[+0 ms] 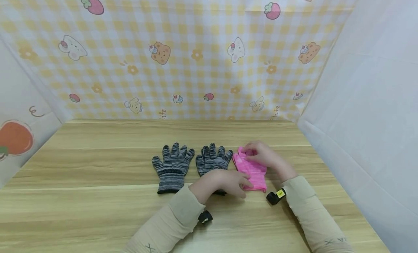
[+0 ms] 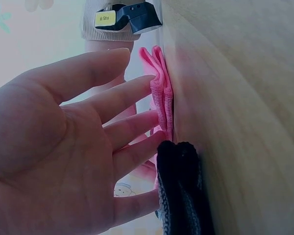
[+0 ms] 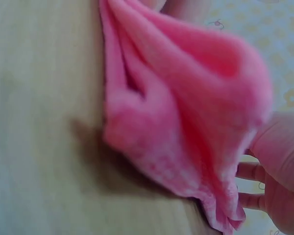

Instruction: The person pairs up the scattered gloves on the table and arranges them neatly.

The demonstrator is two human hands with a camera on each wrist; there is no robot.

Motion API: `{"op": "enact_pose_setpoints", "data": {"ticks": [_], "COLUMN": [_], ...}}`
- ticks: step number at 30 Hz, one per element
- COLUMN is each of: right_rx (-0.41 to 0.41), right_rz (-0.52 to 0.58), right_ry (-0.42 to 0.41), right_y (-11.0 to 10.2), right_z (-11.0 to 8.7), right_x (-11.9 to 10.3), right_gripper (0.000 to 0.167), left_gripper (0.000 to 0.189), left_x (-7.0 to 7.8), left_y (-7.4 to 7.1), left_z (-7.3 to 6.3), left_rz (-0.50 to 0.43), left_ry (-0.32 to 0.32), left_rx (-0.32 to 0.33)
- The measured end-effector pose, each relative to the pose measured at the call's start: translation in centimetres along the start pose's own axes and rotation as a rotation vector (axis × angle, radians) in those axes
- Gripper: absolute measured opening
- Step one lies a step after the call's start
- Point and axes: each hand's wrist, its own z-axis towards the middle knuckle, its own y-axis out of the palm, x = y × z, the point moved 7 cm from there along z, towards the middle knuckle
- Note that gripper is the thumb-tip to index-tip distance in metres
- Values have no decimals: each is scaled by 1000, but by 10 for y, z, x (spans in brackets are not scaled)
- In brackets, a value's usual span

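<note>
A pink knitted glove (image 1: 253,171) lies on the table, its cuff facing me. Over its finger end is my right hand (image 1: 263,154), fingers loosely bent and spread, fingertips at the fabric. In the right wrist view the glove's cuff (image 3: 152,103) bulges large and blurred, hiding the fingertips of my right hand (image 3: 284,181). My left hand (image 1: 226,182) reaches to the cuff's left corner; in the left wrist view its fingers are extended and apart, tips at the pink edge (image 2: 161,93). Its wrist partly covers a grey-black striped glove (image 1: 212,160).
Another grey-black striped glove (image 1: 173,169) lies flat at the left of the row. Behind the wooden table (image 1: 81,209) hangs a yellow checked curtain (image 1: 196,71), and a white sheet (image 1: 365,100) borders the right. Each wrist carries a small black camera (image 1: 275,196).
</note>
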Motion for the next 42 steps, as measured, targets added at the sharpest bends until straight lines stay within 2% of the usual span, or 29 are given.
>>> {"op": "enact_pose_setpoints", "data": {"ticks": [7, 11, 16, 19, 23, 29, 34, 38, 42], "right_rx": [-3, -18, -74, -104, -111, -96, -93, -88, -80], "right_rz": [32, 66, 93, 61, -6, -3, -22, -45, -50], "right_ry": [-23, -67, -113, -115, -99, -23, 12, 23, 11], "right_y": [1, 2, 6, 8, 9, 7, 6, 6, 5], "right_z": [-1, -2, -3, -5, -6, -6, -6, -6, -5], "right_x": [-3, -9, -16, -18, -18, -15, -14, -13, -14], "right_gripper": [26, 24, 25, 26, 26, 26, 34, 41, 41], "left_gripper": [48, 48, 48, 48, 47, 47, 46, 46, 46], "left_x": [-1, 0, 0, 0, 0, -1, -2, -2, -2], "left_y": [1, 1, 1, 1, 1, 2, 2, 1, 1], "left_z": [-1, -1, -1, -1, -1, 0, 1, 1, 1], "left_rz": [-12, -16, -14, -9, -5, -5, 0, 0, 6], "left_ry": [7, 11, 15, 15, 11, 11, 8, 4, 5], "left_rx": [0, 7, 9, 6, 2, -2, -4, -3, 2]}}
